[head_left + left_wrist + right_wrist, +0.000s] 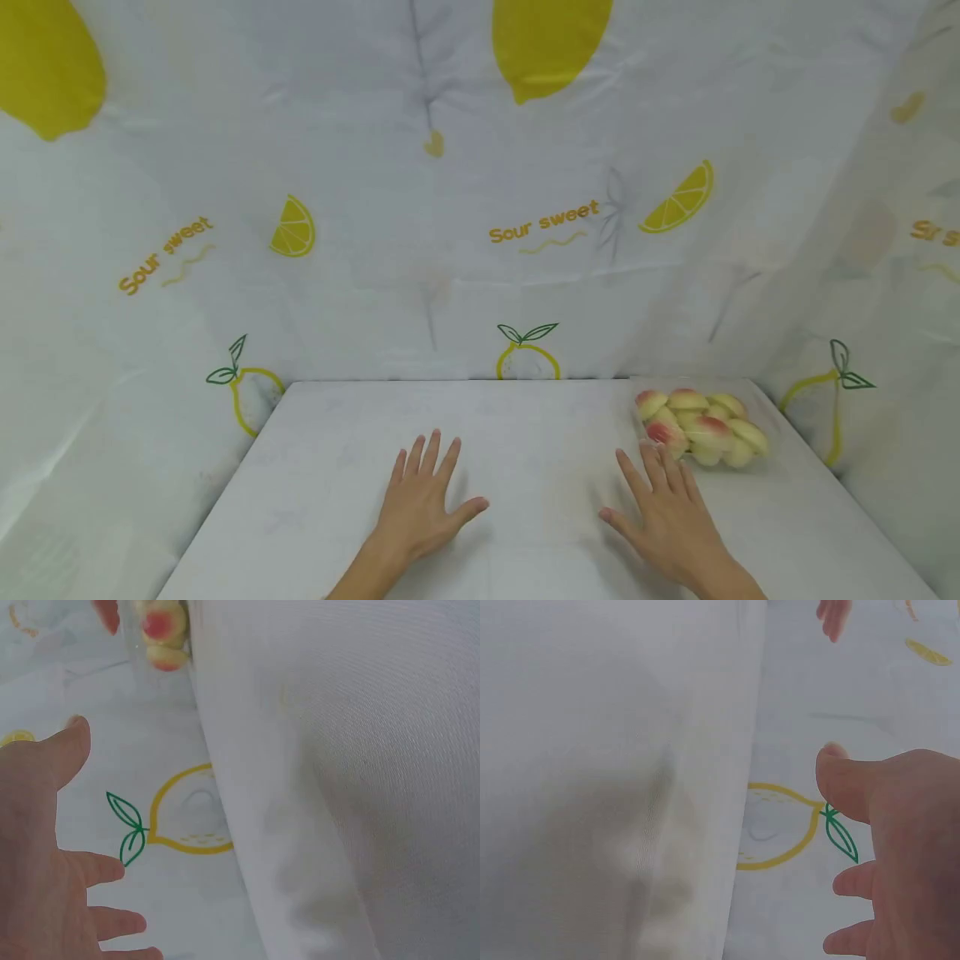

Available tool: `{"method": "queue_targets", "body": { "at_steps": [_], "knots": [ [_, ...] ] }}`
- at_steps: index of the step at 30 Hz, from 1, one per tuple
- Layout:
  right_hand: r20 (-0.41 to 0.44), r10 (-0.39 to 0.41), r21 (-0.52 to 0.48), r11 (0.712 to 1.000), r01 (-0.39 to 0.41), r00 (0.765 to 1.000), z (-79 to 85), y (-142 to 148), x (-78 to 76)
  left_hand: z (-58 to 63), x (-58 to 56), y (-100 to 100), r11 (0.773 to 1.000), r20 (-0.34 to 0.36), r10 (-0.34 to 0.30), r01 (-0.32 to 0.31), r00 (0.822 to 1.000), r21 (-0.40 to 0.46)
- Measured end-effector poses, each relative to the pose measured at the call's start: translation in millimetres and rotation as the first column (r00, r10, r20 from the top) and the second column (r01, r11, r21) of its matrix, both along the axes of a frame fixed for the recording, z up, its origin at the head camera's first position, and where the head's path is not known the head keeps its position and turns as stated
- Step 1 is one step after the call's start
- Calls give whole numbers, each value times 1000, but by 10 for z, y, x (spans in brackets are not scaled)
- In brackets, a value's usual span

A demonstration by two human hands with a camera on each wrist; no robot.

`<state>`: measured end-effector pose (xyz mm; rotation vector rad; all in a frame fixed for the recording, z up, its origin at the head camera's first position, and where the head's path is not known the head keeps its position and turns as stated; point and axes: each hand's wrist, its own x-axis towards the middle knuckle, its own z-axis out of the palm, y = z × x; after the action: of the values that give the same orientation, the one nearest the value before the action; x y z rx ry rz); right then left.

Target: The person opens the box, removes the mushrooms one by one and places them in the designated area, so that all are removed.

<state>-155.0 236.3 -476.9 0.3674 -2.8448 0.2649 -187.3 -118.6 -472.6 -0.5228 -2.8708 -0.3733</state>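
My left hand is held out over the white table, palm down, fingers straight and thumb spread. To the right, my right hand is held out the same way. Both hold nothing. Just beyond the right fingertips is a clear plastic box of pale yellow fruit pieces with red blush; whether the fingertips touch it I cannot tell. In the left wrist view the left hand shows its thumb and several fingers extended. The right wrist view shows the right hand with its thumb out.
A white cloth printed with lemons and "Sour sweet" lettering hangs behind the table and at both sides. The box stands near the table's back right corner.
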Motion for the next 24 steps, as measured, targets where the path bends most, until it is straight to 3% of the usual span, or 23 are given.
{"method": "queue_targets", "body": {
  "at_steps": [7,17,24],
  "knots": [
    [-39,2,2,1000,-2,999,37,89,23,34,-33,123,1000,7,-26,26,1000,17],
    [-20,-27,-29,999,27,999,99,220,-14,100,-130,287,996,18,-53,51,998,72],
    [-79,-6,-61,998,1,997,152,358,-91,137,-200,419,988,41,-74,68,996,138]
  ]
}}
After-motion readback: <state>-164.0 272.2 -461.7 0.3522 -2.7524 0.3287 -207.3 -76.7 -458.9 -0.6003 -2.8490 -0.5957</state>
